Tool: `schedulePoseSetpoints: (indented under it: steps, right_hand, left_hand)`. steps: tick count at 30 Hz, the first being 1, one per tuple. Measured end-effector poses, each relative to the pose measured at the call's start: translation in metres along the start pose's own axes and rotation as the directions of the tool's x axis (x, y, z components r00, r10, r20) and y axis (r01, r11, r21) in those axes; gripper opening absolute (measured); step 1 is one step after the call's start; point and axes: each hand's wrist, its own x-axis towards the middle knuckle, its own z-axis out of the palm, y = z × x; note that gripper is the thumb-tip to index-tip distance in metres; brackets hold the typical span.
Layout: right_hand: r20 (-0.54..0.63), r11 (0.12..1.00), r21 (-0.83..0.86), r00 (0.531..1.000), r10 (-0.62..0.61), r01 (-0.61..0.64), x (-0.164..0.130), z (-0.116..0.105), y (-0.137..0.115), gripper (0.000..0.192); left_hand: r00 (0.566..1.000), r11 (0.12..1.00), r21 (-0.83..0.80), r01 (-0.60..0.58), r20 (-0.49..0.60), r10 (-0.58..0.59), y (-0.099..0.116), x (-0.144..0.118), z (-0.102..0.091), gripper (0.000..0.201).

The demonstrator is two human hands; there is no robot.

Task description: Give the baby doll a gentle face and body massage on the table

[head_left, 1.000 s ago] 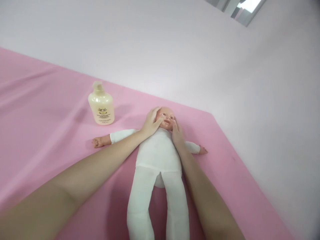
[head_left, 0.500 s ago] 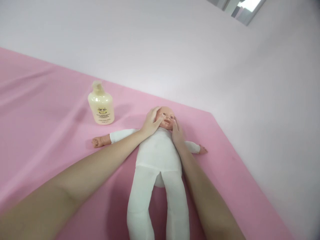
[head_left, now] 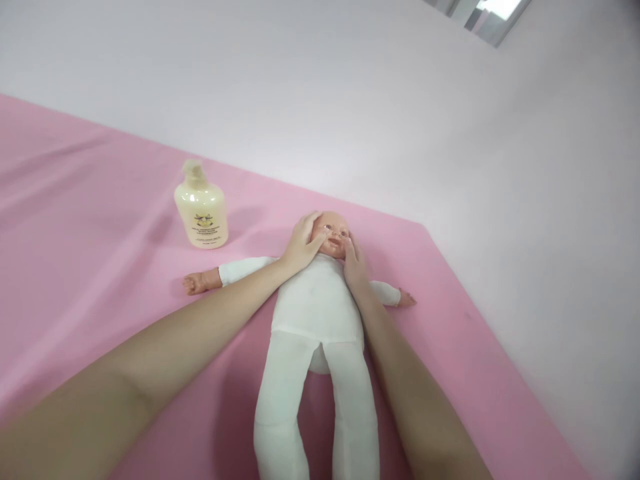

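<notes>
Print (head_left: 206,232) on the bottle (head_left: 201,204) is too blurred to read.

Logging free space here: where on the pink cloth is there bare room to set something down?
Bare pink cloth shows left of the bottle, and between the right forearm and the cloth's slanting right edge. Crowded: the doll's head, with the left hand and right hand at its sides.

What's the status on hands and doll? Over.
Left hand and right hand against opposite sides of doll head. Doll face-up on pink cloth. Pump bottle upright, off left, out of the way.
</notes>
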Motion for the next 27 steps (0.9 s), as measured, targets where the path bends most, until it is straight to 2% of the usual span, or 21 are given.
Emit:
schedulePoseSetpoints:
  steps: [10, 15, 22, 27]
  right_hand:
    - [-0.007, 1.0, -0.017, 1.0, 0.002, -0.002, -0.001, 0.0, -0.003, 0.068]
    - [0.004, 0.999, 0.033, 1.0, 0.012, -0.012, 0.002, 0.0, 0.005, 0.068]
    - [-0.024, 0.999, 0.021, 0.999, 0.047, -0.046, 0.008, -0.002, 0.019, 0.072]
    - [-0.024, 0.999, -0.004, 0.999, 0.044, -0.044, 0.007, -0.003, 0.018, 0.07]
  left_hand:
    - [1.0, 1.0, 0.003, 0.011, 0.003, -0.011, 0.001, 0.0, 0.001, 0.056]
    - [1.0, 1.0, -0.003, 0.014, 0.004, -0.014, 0.001, 0.0, 0.001, 0.056]
    - [1.0, 1.0, 0.004, -0.005, 0.01, 0.004, 0.0, 0.001, 0.002, 0.055]
    - [1.0, 1.0, 0.0, -0.019, 0.005, 0.019, -0.002, 0.001, 0.004, 0.056]
